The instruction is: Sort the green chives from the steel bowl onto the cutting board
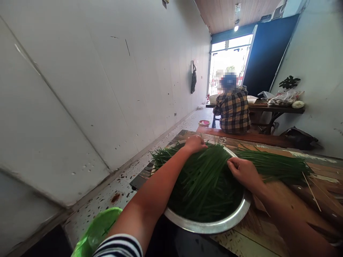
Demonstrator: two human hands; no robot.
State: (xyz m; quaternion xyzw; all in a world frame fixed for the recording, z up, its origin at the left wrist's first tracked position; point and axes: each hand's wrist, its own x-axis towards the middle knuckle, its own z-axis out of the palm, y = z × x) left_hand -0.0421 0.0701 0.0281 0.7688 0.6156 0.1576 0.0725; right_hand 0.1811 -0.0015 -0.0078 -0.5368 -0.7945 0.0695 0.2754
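Indoors, left hand (195, 144) grasping green stalks (205, 171), right hand (243, 172) pinched, hold unclear, metal bowl (209, 227) beneath

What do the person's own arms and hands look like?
The left arm wears a striped sleeve, dark and white, ending before the elbow's bend is clear. The left hand and right hand wear no gloves. The right sleeve can't be made out.

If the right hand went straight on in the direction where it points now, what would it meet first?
Most likely the long green leaves in the metal bowl: the right hand, at the bowl's edge, points toward them. Depth is unclear, so it may already touch them.
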